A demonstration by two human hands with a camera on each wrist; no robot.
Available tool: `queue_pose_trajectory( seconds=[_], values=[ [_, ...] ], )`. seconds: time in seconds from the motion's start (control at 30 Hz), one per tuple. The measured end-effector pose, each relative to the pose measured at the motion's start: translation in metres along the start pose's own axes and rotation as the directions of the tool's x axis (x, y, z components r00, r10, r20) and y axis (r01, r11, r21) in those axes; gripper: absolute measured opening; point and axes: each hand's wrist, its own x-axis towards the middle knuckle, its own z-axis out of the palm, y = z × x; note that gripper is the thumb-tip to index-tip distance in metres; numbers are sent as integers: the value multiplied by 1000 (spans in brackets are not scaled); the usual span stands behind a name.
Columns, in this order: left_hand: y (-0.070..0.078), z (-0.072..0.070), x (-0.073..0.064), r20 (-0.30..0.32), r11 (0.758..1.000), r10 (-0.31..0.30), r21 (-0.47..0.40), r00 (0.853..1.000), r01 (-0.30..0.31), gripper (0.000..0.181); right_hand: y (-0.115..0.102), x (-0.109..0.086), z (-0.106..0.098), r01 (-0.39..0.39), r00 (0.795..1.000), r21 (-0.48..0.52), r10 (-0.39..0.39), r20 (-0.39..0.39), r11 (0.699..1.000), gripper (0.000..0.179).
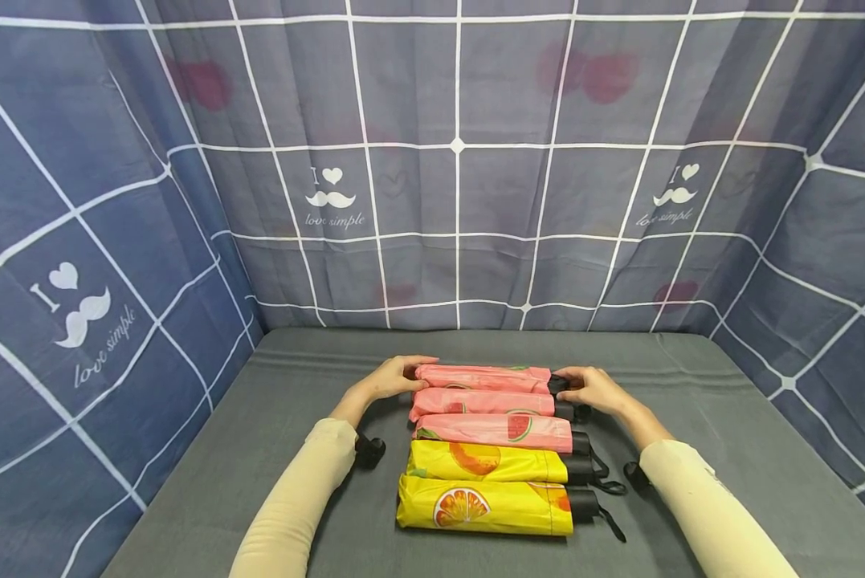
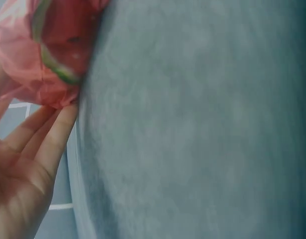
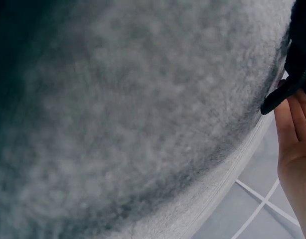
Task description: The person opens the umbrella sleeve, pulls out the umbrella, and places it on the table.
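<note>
Three pink folded umbrellas with watermelon prints and two yellow ones with orange prints lie in a row, black handles to the right. At the far end of the row, my left hand (image 1: 391, 379) holds the left tip of the farthest pink umbrella (image 1: 486, 377) between thumb and fingers. In the left wrist view its fingers meet the gathered pink fabric (image 2: 58, 55). My right hand (image 1: 597, 388) grips the same umbrella at its black handle end (image 1: 558, 384), partly hidden by the fingers. A dark strap (image 3: 280, 97) hangs by the fingers in the right wrist view.
Nearer lie the second pink umbrella (image 1: 486, 403), the third pink umbrella (image 1: 468, 430), a yellow umbrella (image 1: 512, 463) and the nearest yellow umbrella (image 1: 519, 510). They rest on a grey cloth surface (image 1: 259, 449). A blue checked curtain (image 1: 418, 193) encloses the back and sides.
</note>
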Motion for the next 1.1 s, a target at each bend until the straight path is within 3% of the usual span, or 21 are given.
queue_pose_trajectory(
  seconds=[0.2, 0.43, 0.6, 0.67, 0.77, 0.87, 0.93, 1.0, 1.1],
  values=[
    [25, -1, -4, -14, 1000, -16, 17, 1000, 16, 46, 1, 0, 1, 27, 1000, 26, -26, -10, 999, 37],
    [27, -3, -3, -51, 1000, -2, -19, 999, 1, 44, 0, 0, -2, 36, 998, 48, -34, -43, 998, 40],
    [29, -10, 1, -93, 995, 26, -96, 995, -35, 44, -10, 0, -11, 35, 994, 59, -29, -106, 998, 41],
    [30, -13, 3, -111, 987, 36, -151, 993, -52, 44, -14, 0, -15, 28, 992, 114, -14, -125, 993, 42],
    [27, -17, 8, -147, 964, 43, -255, 988, -80, 45, -20, 1, -19, 15, 992, 306, 23, -120, 952, 42],
    [18, -17, 13, -185, 938, 57, -327, 981, -116, 44, -24, -1, -21, 26, 993, 507, 35, -109, 861, 42],
    [14, -18, 15, -203, 926, 65, -352, 977, -135, 44, -27, -2, -21, 45, 993, 569, 28, -119, 821, 42],
    [14, -19, 15, -213, 920, 73, -362, 974, -148, 43, -30, -4, -21, 67, 990, 592, 19, -138, 803, 43],
    [16, -21, 13, -228, 921, 69, -361, 971, -150, 43, -36, -4, -20, 87, 985, 578, 18, -173, 811, 44]
  ],
)
